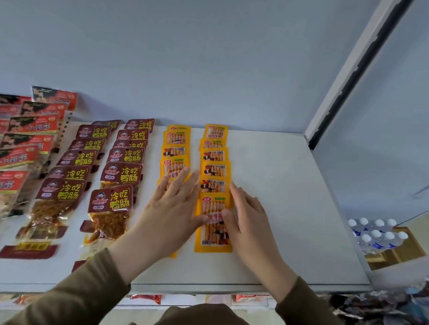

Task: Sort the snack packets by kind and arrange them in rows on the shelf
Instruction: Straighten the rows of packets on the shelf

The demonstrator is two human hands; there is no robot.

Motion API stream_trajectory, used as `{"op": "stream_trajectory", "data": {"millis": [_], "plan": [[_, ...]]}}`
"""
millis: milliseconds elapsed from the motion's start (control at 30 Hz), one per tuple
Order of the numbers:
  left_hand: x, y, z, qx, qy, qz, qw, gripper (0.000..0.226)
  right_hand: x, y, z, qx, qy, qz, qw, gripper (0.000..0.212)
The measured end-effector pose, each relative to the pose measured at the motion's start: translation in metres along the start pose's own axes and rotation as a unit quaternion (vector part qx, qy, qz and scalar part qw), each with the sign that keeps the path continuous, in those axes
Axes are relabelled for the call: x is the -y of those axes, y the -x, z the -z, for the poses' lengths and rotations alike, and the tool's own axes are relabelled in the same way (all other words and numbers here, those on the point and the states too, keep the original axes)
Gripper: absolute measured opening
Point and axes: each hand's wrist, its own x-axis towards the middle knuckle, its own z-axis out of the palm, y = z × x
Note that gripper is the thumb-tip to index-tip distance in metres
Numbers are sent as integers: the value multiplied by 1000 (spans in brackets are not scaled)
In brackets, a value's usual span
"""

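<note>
Olive-brown sleeves [85, 287] reach in from the bottom edge toward a white shelf [292, 202]. On it, the left hand [172, 204] lies flat with straight, spread fingers pressing on the near end of the left yellow row [176, 148], covering the closest packets there. The right hand [248, 213] rests with fingers extended along the right edge of the nearest yellow packet [213, 226], and both thumbs touch that packet's face from either side; nothing is gripped or pinched by either hand. This packet sits at the front of the right yellow row [214, 160], which runs back toward the wall in an overlapping line, just beside the left one. Further left, 2 rows of dark red packets [119, 173] with yellow lettering lie in overlapping lines, and bright red packets [25, 139] are stacked at the far left edge. Beyond the shelf's right side, below, a pack of water bottles [375, 235] with white caps stands on a wooden surface.
</note>
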Motion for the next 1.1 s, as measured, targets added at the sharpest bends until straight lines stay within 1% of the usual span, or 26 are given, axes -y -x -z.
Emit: {"op": "stream_trajectory", "data": {"millis": [133, 200, 233, 300, 400, 467, 600, 700, 900, 1000, 1100], "plan": [[-8, 2, -3, -3, 28, -6, 1000, 117, 7, 4, 2, -6, -12, -11, 1000, 68], [-7, 2, 2, 1, 34, 2, 999, 117, 9, 6, 6, -7, -30, -12, 999, 67], [-3, 1, 8, -5, 42, 9, 999, 112, 9, 5, 10, -10, -44, -18, 999, 65], [13, -9, 21, -30, 54, 35, 998, 91, 9, -7, 20, -27, -79, -40, 996, 61], [40, -48, 36, -86, 56, 63, 993, 68, 16, -55, 32, -47, -142, -73, 986, 52], [52, -83, 39, -83, 54, 72, 992, 59, 22, -95, 31, -45, -164, -91, 981, 49], [51, -130, 34, -14, 27, 80, 996, 58, 19, -153, 15, -58, -111, -93, 988, 44], [42, -137, 32, 23, 48, 96, 994, 58, 11, -172, 8, -64, -38, -83, 994, 40], [44, -139, 25, 8, 79, 103, 992, 57, 4, -182, 3, -54, 10, -54, 997, 43], [50, -142, 25, -12, 86, 109, 990, 54, 2, -181, 2, -58, -8, -53, 997, 43], [52, -148, 23, -1, 87, 104, 991, 52, 1, -181, 2, -66, -15, -48, 997, 42]]}}
